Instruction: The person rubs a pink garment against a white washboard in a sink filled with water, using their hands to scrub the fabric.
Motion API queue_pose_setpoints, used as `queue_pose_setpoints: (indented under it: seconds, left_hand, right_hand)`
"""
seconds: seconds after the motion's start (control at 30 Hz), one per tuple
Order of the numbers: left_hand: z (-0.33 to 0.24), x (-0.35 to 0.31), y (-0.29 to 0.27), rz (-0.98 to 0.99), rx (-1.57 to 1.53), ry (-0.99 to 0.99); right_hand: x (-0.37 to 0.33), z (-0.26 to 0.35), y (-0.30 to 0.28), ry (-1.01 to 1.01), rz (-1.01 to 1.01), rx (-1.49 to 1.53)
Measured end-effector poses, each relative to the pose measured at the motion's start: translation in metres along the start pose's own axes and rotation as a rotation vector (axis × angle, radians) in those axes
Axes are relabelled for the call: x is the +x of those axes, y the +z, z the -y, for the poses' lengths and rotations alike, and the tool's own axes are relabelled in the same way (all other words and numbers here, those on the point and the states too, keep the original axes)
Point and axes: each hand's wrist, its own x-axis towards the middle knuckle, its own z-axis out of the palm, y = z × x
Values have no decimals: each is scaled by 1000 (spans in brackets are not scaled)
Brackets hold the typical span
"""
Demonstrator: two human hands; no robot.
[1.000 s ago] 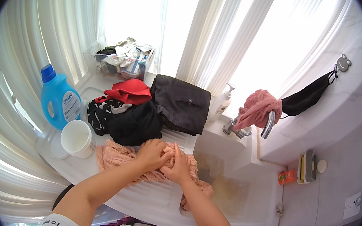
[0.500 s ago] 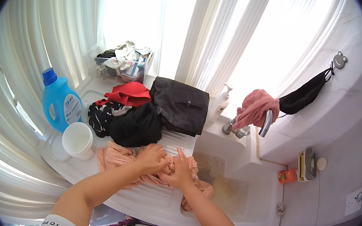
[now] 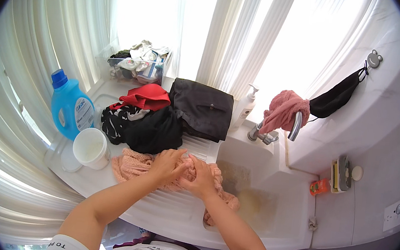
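Observation:
A wet-looking peach-pink textured cloth [image 3: 130, 165] lies bunched across the white ribbed washboard [image 3: 143, 203], its right end hanging over the sink edge. My left hand [image 3: 169, 166] presses on its middle with curled fingers. Close beside it, my right hand [image 3: 199, 179] grips the same cloth, fingers bent round a raised fold. The two hands nearly meet, and part of the cloth between them is hidden. The sink basin [image 3: 287, 225] to the right holds some cloudy water.
Behind my hands lie a black clothing pile [image 3: 154, 132], a red cloth [image 3: 147, 96] and folded dark trousers [image 3: 199, 109]. A white tub [image 3: 91, 149] and blue detergent bottle [image 3: 70, 106] stand left. Beyond the basin are a pump bottle [image 3: 245, 108] and a faucet [image 3: 295, 127] draped with a pink towel [image 3: 285, 111].
My left hand has opened out slightly over the cloth, and my right hand has curled more tightly around its fold. The whole view has shifted a little.

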Motion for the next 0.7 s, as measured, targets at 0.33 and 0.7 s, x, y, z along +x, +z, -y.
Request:
queue_pose_setpoints:
  seconds: [0.33,0.7]
  left_hand:
    - [9,10,11,-115,208,-41]
    - [-12,-86,0,49,108,559]
  right_hand:
    - [2,-17,7,30,54,-191]
    - [-101,16,-11,-224,-2,-116]
